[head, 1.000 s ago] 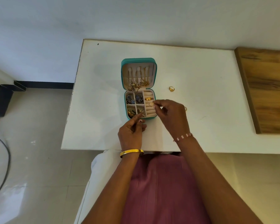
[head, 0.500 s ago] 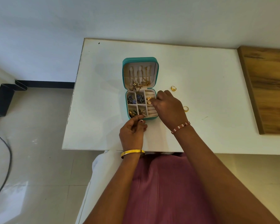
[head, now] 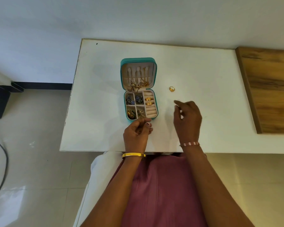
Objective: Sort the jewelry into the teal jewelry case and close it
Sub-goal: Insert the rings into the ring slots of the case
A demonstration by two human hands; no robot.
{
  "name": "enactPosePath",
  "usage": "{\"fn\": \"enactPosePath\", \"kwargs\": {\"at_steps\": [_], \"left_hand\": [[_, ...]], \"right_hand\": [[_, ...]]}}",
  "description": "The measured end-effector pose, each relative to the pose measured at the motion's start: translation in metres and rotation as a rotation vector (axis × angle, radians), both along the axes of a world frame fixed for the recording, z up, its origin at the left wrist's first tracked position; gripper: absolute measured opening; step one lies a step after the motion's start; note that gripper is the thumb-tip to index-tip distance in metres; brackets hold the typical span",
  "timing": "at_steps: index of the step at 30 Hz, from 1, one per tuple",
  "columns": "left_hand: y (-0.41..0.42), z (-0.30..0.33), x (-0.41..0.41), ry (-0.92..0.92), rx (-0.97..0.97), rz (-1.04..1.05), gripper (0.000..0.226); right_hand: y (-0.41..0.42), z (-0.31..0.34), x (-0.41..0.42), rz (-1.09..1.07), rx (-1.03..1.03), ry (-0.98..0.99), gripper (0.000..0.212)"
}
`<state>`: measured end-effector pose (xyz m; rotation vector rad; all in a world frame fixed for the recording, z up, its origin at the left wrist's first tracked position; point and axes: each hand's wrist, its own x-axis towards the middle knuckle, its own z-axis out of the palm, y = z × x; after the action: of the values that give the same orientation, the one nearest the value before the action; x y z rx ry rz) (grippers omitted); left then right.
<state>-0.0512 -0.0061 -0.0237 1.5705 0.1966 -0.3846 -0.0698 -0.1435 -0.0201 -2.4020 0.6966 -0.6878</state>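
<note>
The teal jewelry case (head: 138, 59) lies open in the middle of the white table (head: 203, 66), lid tilted back. Gold necklaces (head: 138, 82) hang inside the lid. Blue earrings (head: 134, 99) and gold pieces fill the small compartments, and gold rings (head: 149, 101) sit in the cream ring rolls. One loose gold ring (head: 172, 88) lies on the table right of the case. My right hand (head: 188, 118) hovers to the right of the case, fingers apart and blurred, holding nothing I can see. My left hand (head: 136, 133) rests curled at the case's front edge.
A wooden board (head: 269, 89) lies along the right side of the table. The table's front edge is just behind my wrists. A tiled floor and a dark cable (head: 2, 169) lie to the left.
My right hand has left the ring rolls and swung to the right, covering the spot where a second loose ring lay. One more ring now sits in the rolls. The left hand stays put.
</note>
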Motion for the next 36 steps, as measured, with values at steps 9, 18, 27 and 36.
{"fn": "enactPosePath", "kwargs": {"at_steps": [9, 18, 27, 36], "left_hand": [[-0.004, -0.001, -0.005, 0.043, -0.021, -0.077, 0.021], [-0.003, -0.005, -0.004, 0.045, 0.007, -0.093, 0.016], [0.001, 0.000, 0.000, -0.057, 0.078, -0.078, 0.023], [0.001, 0.003, 0.002, 0.047, -0.049, -0.047, 0.018]], "right_hand": [[-0.021, -0.024, -0.011, -0.218, 0.200, 0.134, 0.021], [-0.009, -0.015, -0.012, -0.151, 0.220, 0.121, 0.011], [0.054, 0.013, -0.022, 0.135, 0.607, 0.150, 0.007], [0.049, 0.015, -0.022, 0.079, 0.700, 0.084, 0.014]]}}
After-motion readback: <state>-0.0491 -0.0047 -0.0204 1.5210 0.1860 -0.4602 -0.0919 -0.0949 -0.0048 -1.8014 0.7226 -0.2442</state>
